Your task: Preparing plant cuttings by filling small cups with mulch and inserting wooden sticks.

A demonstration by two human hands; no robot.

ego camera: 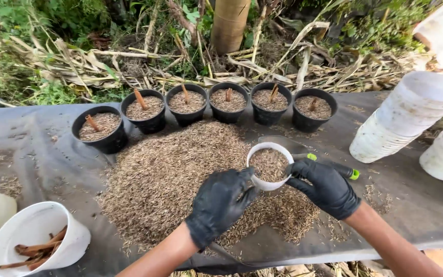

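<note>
Gloved hands point(221, 202) around white pot point(269, 166) (husk-filled)

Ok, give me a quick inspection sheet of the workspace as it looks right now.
Surface: grey sheet spread over the ground, with a big pile of husks in the middle.
Job's things: white pot filled with husks; six black pots in a row, filled, each with a brown stick.
Clutter: white bucket of sticks; stack of white pots; trowel with a green-tipped handle behind the white pot.
Grippers: left hand and right hand, both in black gloves, hold the white pot.
Cables: nothing seen.
Surroundings: dry stalks and green plants, a tree trunk.
</note>
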